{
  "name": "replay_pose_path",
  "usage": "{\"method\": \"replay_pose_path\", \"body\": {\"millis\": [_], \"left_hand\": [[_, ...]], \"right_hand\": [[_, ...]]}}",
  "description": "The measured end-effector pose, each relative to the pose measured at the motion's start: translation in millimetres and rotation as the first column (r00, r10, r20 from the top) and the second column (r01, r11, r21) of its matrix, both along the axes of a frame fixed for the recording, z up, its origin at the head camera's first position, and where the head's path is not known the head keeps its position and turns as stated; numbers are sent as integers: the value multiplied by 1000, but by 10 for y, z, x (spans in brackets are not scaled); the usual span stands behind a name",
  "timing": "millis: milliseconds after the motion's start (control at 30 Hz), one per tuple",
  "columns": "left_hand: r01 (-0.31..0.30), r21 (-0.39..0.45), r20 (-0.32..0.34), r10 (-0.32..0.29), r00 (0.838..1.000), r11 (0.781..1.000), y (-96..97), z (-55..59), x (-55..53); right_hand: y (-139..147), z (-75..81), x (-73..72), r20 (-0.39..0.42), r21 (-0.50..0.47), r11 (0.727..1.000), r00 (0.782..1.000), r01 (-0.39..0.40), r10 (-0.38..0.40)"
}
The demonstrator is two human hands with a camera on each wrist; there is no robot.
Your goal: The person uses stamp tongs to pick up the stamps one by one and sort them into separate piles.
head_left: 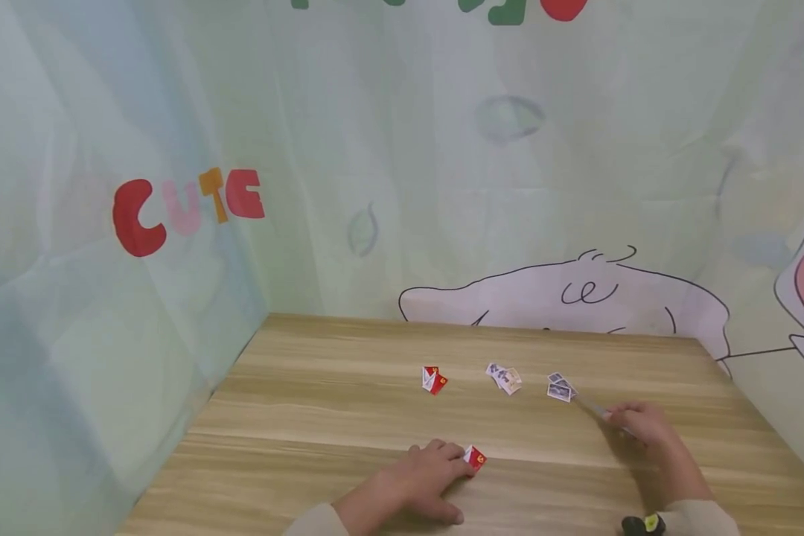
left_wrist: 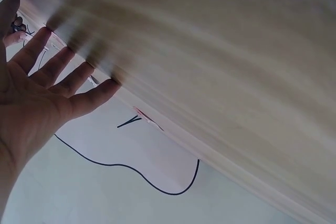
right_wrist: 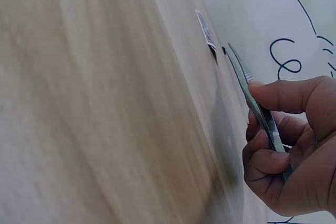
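My left hand [head_left: 432, 476] lies spread palm-down on the table, its fingertips touching or partly covering a small red-and-white stamp [head_left: 478, 459]. The left wrist view shows that hand's fingers [left_wrist: 81, 100] extended against the tabletop. In my right hand [head_left: 646, 423] are metal tweezers [right_wrist: 252, 98], pinched between thumb and fingers. They point toward a small pile of grey stamps [head_left: 559, 391]; whether the tips touch a stamp I cannot tell. Farther left lie a pile of pale stamps [head_left: 505, 378] and a pair of red-and-white stamps [head_left: 434, 380].
The wood-grain table [head_left: 308, 432] meets printed cloth walls [head_left: 388, 186] at its back and sides. A dark object with a yellow-green mark [head_left: 643, 525] sits at the right sleeve [head_left: 700, 517].
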State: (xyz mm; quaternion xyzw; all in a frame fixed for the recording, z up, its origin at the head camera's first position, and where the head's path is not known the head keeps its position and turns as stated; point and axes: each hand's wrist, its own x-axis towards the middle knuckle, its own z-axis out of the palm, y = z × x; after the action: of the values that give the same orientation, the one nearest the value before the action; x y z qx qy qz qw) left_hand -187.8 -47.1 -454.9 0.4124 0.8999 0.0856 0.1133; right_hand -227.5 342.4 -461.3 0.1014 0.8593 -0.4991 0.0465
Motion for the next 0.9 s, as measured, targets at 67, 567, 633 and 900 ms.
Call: {"method": "replay_pose_path", "body": {"millis": [67,567,633,900], "left_hand": [[-1,-1,0,1,1000,1000,-2,-1,1],[3,-5,0,-3,1000,1000,-5,-23,3],[3,-5,-4,-3,1000,1000,-6,-26,7],[2,-5,-1,-2,1000,1000,-3,-10,-17]], "right_hand": [[14,6,7,9,5,1000,1000,5,-5],[-49,54,167,-16,40,999,999,-32,32],[-60,57,188,-32,45,998,998,-44,46],[-104,58,208,-30,6,999,998,-51,52]]}}
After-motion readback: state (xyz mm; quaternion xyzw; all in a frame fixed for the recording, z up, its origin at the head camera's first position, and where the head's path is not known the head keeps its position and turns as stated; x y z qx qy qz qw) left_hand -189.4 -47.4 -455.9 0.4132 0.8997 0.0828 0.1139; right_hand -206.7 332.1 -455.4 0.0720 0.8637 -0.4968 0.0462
